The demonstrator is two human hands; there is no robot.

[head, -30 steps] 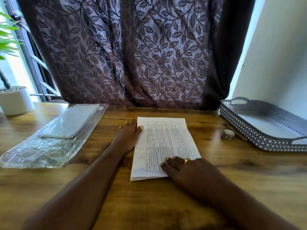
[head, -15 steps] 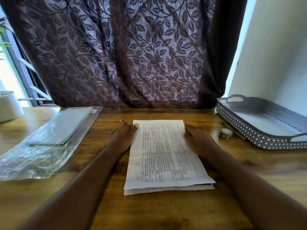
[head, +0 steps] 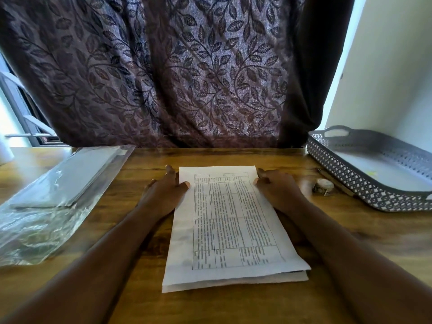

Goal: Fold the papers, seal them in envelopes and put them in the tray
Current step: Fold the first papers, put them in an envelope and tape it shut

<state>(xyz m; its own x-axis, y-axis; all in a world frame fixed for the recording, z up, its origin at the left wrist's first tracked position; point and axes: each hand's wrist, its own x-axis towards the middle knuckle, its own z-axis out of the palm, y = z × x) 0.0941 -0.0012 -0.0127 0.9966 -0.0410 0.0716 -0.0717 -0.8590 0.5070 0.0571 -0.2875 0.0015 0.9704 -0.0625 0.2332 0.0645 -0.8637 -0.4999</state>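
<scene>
**Papers** (head: pixel 231 225): one stack, printed table uppermost, lying on the table (head: pixel 233 305) between the two hands. Two layers show at its near edge. Whether they are separate sheets or one fold cannot be told.

**Change:** a second ago the right hand (head: pixel 280 190) pressed the near right part of the papers. It has since gone up to the far right corner, opposite the left hand (head: pixel 163 195), which has stayed at the far left edge. Judged from this, the smoothing is over and both hands are set to draw the far end over, so a fold is about to start. Nothing is sealed yet.

**Hands:** two.
- Left hand: fingers straight, lying alongside the papers, thumb laid on the top sheet.
- Right hand: fingers bent at the corner, tips at the paper's edge. Whether it pinches or only touches cannot be told.

**Tray** (head: pixel 350 181): one, well apart to the right of the right hand, with no envelope seen in it.

**Tape** (head: pixel 323 187): one roll, between the right hand and the tray.

**Bag** (head: pixel 35 230): one, clear plastic, left of the left hand.

**Envelopes** (head: pixel 77 178): one pile inside the bag, too flat to count.
</scene>
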